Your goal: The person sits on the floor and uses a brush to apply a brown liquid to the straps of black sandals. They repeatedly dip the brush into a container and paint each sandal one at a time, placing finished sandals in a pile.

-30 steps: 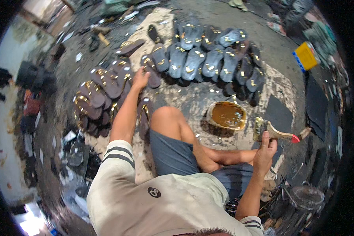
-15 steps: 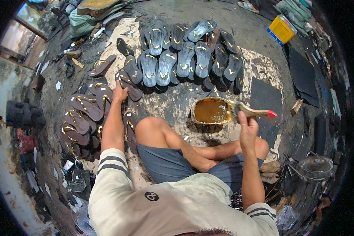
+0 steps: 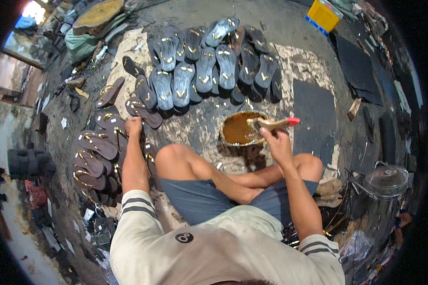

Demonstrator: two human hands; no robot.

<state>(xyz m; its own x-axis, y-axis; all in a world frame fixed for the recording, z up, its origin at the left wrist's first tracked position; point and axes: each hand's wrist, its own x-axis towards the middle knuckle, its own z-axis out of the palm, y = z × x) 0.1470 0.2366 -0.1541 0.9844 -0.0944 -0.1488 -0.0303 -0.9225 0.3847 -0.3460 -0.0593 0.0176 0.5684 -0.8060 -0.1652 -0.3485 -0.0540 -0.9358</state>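
My left hand [image 3: 134,125] is closed, its fingers curled at the near edge of a dark brown flip-flop [image 3: 145,113] with gold-trimmed straps; the fingertips are partly hidden. Beside and below it lies a heap of similar flip-flops [image 3: 97,143], some with small white labels. In my right hand [image 3: 277,143] is a wooden-handled brush [image 3: 275,124] with a red end. Its bristles reach over the right side of an oblong tub [image 3: 224,137], into or just above the amber-brown, glossy liquid [image 3: 238,130].
Rows of black flip-flops [image 3: 205,70], several with a whitish sheen, lie beyond the tub on patchy cardboard [image 3: 314,66]. Dark flat sheets [image 3: 314,118] lie to the right. A yellow-and-blue container [image 3: 323,18] stands far right, a fan [image 3: 389,179] near right.
The brush has moved left from the tub's right rim to over the liquid. My left hand stays by the same flip-flop, which lies slightly turned. The whole view has shifted.
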